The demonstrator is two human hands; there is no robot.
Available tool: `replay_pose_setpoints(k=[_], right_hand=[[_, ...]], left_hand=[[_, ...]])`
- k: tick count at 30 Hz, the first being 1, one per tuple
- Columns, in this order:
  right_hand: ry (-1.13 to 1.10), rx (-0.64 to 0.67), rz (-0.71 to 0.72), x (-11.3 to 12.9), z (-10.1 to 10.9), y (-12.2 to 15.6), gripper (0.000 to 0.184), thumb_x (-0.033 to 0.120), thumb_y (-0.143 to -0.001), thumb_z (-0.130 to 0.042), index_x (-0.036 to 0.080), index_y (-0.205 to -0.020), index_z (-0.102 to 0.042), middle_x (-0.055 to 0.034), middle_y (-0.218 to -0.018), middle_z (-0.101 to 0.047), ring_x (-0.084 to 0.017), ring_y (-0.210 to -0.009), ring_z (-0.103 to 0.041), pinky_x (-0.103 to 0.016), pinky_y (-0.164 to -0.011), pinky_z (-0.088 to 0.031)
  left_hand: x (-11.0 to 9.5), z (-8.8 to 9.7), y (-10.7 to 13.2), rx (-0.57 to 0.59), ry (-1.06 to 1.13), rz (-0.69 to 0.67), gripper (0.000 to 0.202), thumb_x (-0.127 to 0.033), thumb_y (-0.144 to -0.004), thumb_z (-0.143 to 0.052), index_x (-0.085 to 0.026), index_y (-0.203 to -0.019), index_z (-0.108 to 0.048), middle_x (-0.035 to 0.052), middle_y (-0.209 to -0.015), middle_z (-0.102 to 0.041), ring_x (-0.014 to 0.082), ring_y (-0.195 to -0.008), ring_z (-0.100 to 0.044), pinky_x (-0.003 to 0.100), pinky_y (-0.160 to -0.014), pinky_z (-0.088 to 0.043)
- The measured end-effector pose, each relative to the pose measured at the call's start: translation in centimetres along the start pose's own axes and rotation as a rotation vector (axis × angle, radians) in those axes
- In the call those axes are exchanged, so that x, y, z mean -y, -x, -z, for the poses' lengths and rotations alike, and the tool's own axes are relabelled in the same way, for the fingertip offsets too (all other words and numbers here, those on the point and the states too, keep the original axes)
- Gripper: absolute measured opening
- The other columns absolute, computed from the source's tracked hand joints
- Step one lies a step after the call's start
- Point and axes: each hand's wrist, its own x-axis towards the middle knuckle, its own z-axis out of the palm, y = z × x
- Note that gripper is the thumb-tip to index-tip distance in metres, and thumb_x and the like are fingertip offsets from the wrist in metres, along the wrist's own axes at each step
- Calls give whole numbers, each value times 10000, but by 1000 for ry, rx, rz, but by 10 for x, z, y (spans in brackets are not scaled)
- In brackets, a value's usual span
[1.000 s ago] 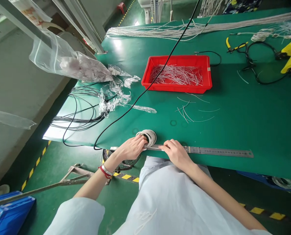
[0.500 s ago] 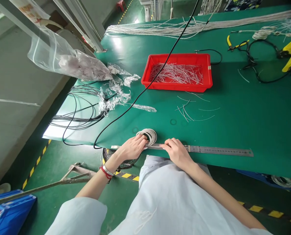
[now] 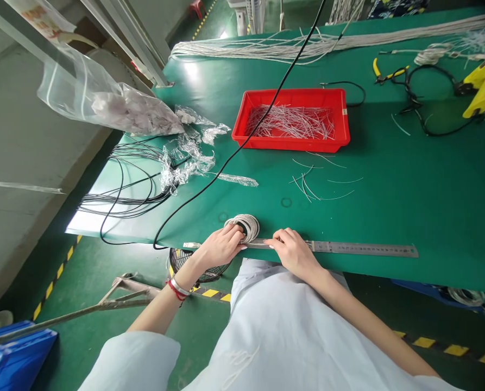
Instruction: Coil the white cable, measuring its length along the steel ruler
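Observation:
A small coil of white wire (image 3: 245, 224) lies near the front edge of the green table (image 3: 409, 184). My left hand (image 3: 220, 246) rests against the coil with its fingers curled onto it. My right hand (image 3: 293, 251) lies just right of the coil, fingers bent and pressed down on a long steel ruler (image 3: 364, 249) that runs along the table edge. Whether a wire end is pinched under those fingers is hidden.
A red tray (image 3: 293, 142) of cut white wire pieces sits mid-table, loose pieces (image 3: 315, 184) in front of it. A black cable (image 3: 234, 155) crosses diagonally. Black wire loops (image 3: 124, 190) and plastic bags (image 3: 115, 108) lie left. Yellow pliers (image 3: 384, 73) and a yellow tool (image 3: 482, 81) are far right.
Only the view has shifted slightly. Both hands stay at the coil and the ruler.

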Motion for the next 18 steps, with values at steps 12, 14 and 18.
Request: replay_pose_setpoints(k=[12,14,18], right_hand=[[-196,21,-118,2,7,-6,229,249,-918,-431,223,-996,-645,-52,-911,-618,-175,-846,-504,-350,-772,-470],[-136,27,-128,7,7,-8,221,244,-914,-432,235,-991,-639,-46,-918,-626,-182,-844,-503,-361,-735,-432],[-42,65,-124,15,6,-13,231,212,-901,-428,259,-1034,-611,-35,-959,-634,-204,-877,-495,-385,-705,-359]], left_hand=[[0,2,-1,-49,6,2,209,-339,-908,-457,-154,-984,-518,94,-974,-627,217,-905,-584,343,-707,-558],[0,1,-2,-64,1,1,219,-348,-905,-465,-152,-988,-518,92,-969,-631,218,-904,-584,342,-704,-558],[1,0,-3,-90,-7,-6,261,-367,-898,-482,-135,-1015,-507,95,-981,-630,216,-921,-579,324,-718,-561]])
